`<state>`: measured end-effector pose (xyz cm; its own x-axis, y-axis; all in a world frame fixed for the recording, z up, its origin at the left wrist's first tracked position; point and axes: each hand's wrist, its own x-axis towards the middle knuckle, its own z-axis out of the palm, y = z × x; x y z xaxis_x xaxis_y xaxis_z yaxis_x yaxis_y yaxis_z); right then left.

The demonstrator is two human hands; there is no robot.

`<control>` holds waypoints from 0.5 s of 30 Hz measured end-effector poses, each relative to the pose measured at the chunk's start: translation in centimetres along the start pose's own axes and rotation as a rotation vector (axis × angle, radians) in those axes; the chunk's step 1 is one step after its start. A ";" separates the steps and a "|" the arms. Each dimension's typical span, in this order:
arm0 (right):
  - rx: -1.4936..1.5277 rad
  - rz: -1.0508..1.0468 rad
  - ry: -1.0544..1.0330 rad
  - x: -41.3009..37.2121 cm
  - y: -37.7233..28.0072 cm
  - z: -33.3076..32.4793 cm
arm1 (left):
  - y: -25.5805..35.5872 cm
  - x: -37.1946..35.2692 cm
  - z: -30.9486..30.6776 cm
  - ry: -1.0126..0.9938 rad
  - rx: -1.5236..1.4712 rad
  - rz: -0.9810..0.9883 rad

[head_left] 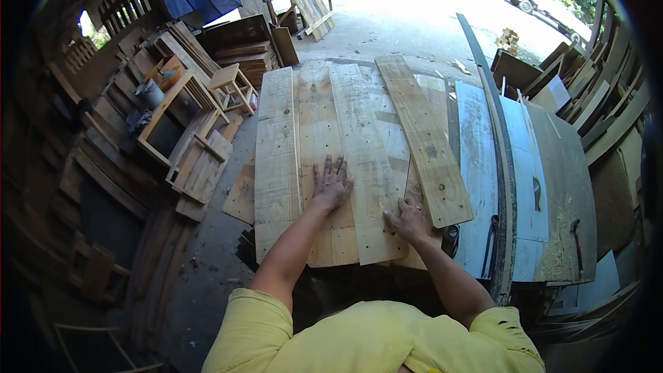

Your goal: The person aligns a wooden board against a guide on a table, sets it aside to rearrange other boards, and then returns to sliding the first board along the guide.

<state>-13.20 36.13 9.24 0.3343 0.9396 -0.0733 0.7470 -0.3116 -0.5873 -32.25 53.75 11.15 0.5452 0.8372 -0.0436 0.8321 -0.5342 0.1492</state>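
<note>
- The third board [362,145], long and pale, lies flat over the lower boards [392,141], running from their far edge to the near edge by the person; the middle board [319,131] and the left board [276,166] lie beside it, toward the left edge
- It looks like dry, rough-sawn timber with dark nail holes; likely stiff along its length, moderate in weight, hard to break though apt to split near the holes; the grainy face should give decent grip, with splinters the main nuisance
- Best hold, I judge, is by both long edges near the middle, or one hand at each end; a pinch at one corner would let the far end swing
- The left hand [333,183] is opened wide, palm down, fingers fanned over the middle board; its thumb reaches the third board's left edge; it grips nothing
- The right hand [409,221] lies loosely spread, palm down, near the near right corner; its thumb is over the third board's right edge, its fingers over the lower boards; no closed grip shows
- A slanting plank [428,145] lies just beside the right hand, its rounded near end toward the right edge; whether fingers touch it, I cannot tell
</note>
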 end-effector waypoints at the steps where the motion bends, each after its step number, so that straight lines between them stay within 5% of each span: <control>1: -0.007 -0.057 0.021 0.2 0.2 -0.3 | 0.1 -0.1 -0.1 0.000 0.003 0.000; 5: 0.224 -0.118 -0.079 -0.1 0.5 -4.3 | 0.3 -0.1 -0.5 -0.016 0.012 -0.005; 10: -0.024 0.026 0.517 0.3 6.5 -9.9 | 0.4 -0.5 0.0 -0.012 0.039 -0.008; 13: -0.241 0.272 0.614 1.4 11.2 -10.4 | 0.3 -0.6 0.1 0.051 0.013 -0.002; 14: -0.244 0.279 0.622 2.3 13.4 -10.3 | 0.4 -0.7 -0.2 0.058 -0.028 -0.011; 15: 0.064 0.363 0.385 3.5 15.7 -10.2 | 0.5 -0.9 -0.4 0.064 -0.069 -0.023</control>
<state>5.54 33.06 7.94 0.7605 0.6492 0.0134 0.5117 -0.5865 -0.6278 -32.39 52.75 11.63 0.5169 0.8559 0.0152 0.8339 -0.5074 0.2171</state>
